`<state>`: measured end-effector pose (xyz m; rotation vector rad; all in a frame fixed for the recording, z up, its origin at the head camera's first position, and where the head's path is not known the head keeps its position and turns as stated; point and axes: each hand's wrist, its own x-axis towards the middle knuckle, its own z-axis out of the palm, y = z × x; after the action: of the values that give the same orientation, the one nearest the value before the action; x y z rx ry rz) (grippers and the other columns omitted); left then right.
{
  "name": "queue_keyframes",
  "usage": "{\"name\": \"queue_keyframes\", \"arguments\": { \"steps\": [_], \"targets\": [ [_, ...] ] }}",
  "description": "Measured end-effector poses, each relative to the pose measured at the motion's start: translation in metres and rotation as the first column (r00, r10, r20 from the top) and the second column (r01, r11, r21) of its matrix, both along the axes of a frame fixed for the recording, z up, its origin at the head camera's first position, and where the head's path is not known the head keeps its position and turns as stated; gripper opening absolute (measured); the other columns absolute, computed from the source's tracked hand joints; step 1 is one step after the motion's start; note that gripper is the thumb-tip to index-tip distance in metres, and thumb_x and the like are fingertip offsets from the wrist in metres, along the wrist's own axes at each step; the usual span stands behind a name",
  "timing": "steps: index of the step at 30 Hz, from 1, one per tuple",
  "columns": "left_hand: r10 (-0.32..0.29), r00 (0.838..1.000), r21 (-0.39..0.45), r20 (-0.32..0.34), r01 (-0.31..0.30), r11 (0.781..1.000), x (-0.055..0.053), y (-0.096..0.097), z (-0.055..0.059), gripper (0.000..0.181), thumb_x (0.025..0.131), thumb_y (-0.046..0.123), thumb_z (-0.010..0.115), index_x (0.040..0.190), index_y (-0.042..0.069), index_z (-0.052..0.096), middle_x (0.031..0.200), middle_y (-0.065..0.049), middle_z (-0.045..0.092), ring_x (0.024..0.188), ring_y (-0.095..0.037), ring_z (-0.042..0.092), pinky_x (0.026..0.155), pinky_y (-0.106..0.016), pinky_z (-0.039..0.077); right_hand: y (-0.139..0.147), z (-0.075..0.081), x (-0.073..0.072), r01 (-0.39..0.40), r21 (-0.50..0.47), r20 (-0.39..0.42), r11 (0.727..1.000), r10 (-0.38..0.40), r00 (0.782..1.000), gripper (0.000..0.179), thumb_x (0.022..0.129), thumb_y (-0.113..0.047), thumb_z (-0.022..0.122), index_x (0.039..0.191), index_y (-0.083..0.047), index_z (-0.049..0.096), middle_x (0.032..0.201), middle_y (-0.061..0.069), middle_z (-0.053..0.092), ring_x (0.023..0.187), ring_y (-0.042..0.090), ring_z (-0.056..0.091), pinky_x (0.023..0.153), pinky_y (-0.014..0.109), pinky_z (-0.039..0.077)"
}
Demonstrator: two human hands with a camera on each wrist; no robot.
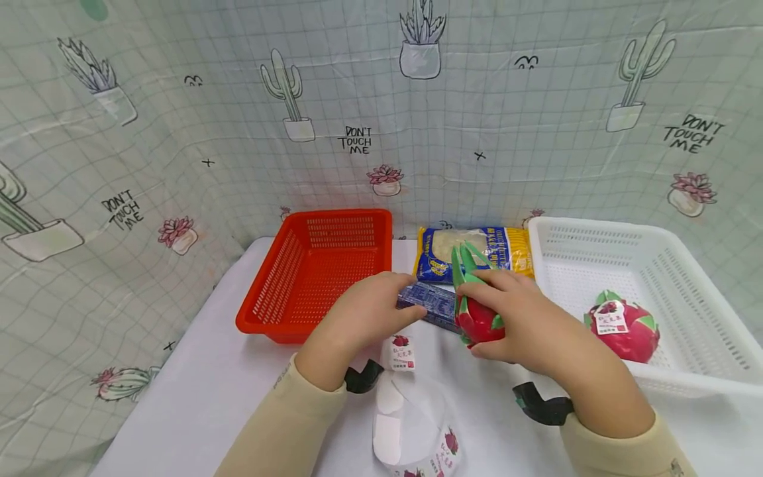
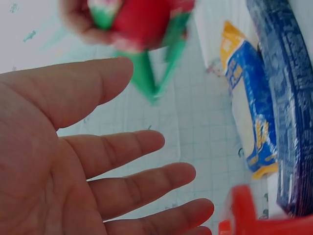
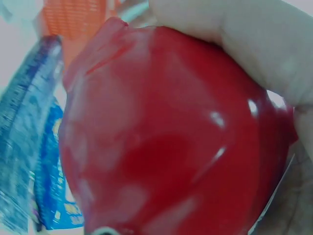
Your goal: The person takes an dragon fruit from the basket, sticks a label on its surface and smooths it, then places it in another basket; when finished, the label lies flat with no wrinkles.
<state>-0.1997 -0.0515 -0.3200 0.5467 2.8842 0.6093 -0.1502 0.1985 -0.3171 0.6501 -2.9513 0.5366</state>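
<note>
My right hand [image 1: 527,315] grips a red dragon fruit [image 1: 477,321] with long green leaf tips, held over the middle of the table. In the right wrist view its glossy red skin [image 3: 161,127] fills most of the picture, with a thumb and finger along it. Apart from the fruit, my left hand [image 1: 363,311] hovers with its fingers spread and holds nothing; the left wrist view shows its bare palm [image 2: 34,161]. Below the hands lies a strip of dragon fruit stickers [image 1: 387,440], curled in a loop, with one label [image 1: 402,354] near my left wrist.
An orange-red basket [image 1: 256,321] stands at the left. At the right, a white basket [image 1: 650,228] holds another dragon fruit [image 1: 638,338] bearing a sticker. A blue and yellow bag [image 1: 518,255] lies at the back, with a dark blue packet [image 1: 432,301] before it.
</note>
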Motion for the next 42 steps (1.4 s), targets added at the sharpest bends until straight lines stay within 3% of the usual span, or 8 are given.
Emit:
{"name": "queue_keyframes", "arguments": {
  "steps": [9,18,22,25,29,33,37,42],
  "targets": [
    [-0.092,0.994,-0.081,-0.055,0.088,0.993,0.011,0.026,-0.01,0.061,0.1,0.051,0.07,0.152,0.021,0.06,0.15,-0.002,0.065,0.138,-0.023,0.063,0.109,-0.047,0.057,0.023,0.021,0.009,0.047,-0.048,-0.125,0.998,-0.052,0.991,0.086,0.075,-0.033,0.099,0.151,-0.024,0.059,0.155,0.019,0.052,0.141,0.05,0.042,0.084,0.061,0.065],
    [-0.241,0.968,-0.111,-0.072,0.233,0.966,0.036,0.069,-0.034,0.054,0.1,0.052,0.069,0.147,0.026,0.064,0.144,0.003,0.068,0.132,-0.019,0.066,0.109,-0.043,0.057,0.047,0.022,0.022,0.107,-0.167,-0.181,0.98,-0.137,0.974,0.083,0.074,-0.026,0.099,0.148,-0.025,0.06,0.159,0.017,0.048,0.14,0.055,0.041,0.083,0.066,0.063],
    [-0.308,0.949,-0.072,-0.074,0.303,0.95,0.04,0.092,-0.037,0.063,0.1,0.054,0.069,0.157,0.035,0.052,0.157,0.005,0.058,0.141,-0.019,0.06,0.112,-0.044,0.056,0.064,0.025,0.026,0.147,-0.18,-0.246,0.973,-0.189,0.951,0.079,0.074,-0.024,0.099,0.143,-0.026,0.063,0.159,0.017,0.048,0.138,0.056,0.041,0.081,0.069,0.062],
    [-0.331,0.944,0.028,-0.018,0.331,0.943,0.036,0.116,-0.035,0.081,0.097,0.059,0.07,0.167,0.039,0.033,0.17,-0.001,0.042,0.151,-0.023,0.051,0.113,-0.048,0.055,0.08,0.029,0.031,0.19,-0.148,-0.307,0.971,-0.227,0.924,0.078,0.072,-0.022,0.1,0.141,-0.025,0.064,0.157,0.019,0.049,0.136,0.056,0.041,0.08,0.072,0.06],
    [-0.266,0.956,0.221,0.125,0.234,0.947,0.03,0.155,-0.039,0.106,0.088,0.063,0.079,0.17,0.043,0.015,0.179,-0.003,0.019,0.158,-0.03,0.04,0.111,-0.053,0.056,0.098,0.031,0.038,0.206,-0.128,-0.362,0.97,-0.239,0.901,0.081,0.067,-0.02,0.102,0.139,-0.022,0.065,0.153,0.022,0.052,0.131,0.055,0.045,0.078,0.073,0.059],
    [-0.143,0.963,0.378,0.227,0.048,0.925,0.026,0.196,-0.052,0.124,0.077,0.058,0.09,0.17,0.043,0.01,0.18,0.004,0.009,0.156,-0.032,0.04,0.099,-0.051,0.063,0.111,0.036,0.038,0.231,-0.209,-0.234,0.95,-0.278,0.932,0.086,0.072,-0.021,0.101,0.147,-0.022,0.06,0.157,0.024,0.047,0.125,0.057,0.049,0.071,0.069,0.062],
    [-0.066,0.952,0.412,0.298,-0.066,0.909,0.022,0.221,-0.064,0.133,0.072,0.052,0.095,0.171,0.038,0.009,0.179,0.006,0.01,0.156,-0.028,0.037,0.095,-0.049,0.064,0.127,0.039,0.027,0.289,-0.271,-0.047,0.918,-0.313,0.949,0.087,0.081,-0.024,0.095,0.155,-0.021,0.05,0.156,0.027,0.042,0.122,0.057,0.05,0.067,0.062,0.065],
    [-0.021,0.927,0.394,0.374,-0.139,0.909,0.019,0.229,-0.07,0.134,0.07,0.054,0.096,0.171,0.04,0.009,0.172,0.004,0.032,0.149,-0.026,0.047,0.102,-0.053,0.061,0.152,0.042,0.002,0.337,-0.229,0.09,0.913,-0.325,0.941,0.093,0.086,-0.03,0.091,0.161,-0.013,0.038,0.148,0.034,0.043,0.121,0.059,0.047,0.067,0.054,0.066]
  ]
}}
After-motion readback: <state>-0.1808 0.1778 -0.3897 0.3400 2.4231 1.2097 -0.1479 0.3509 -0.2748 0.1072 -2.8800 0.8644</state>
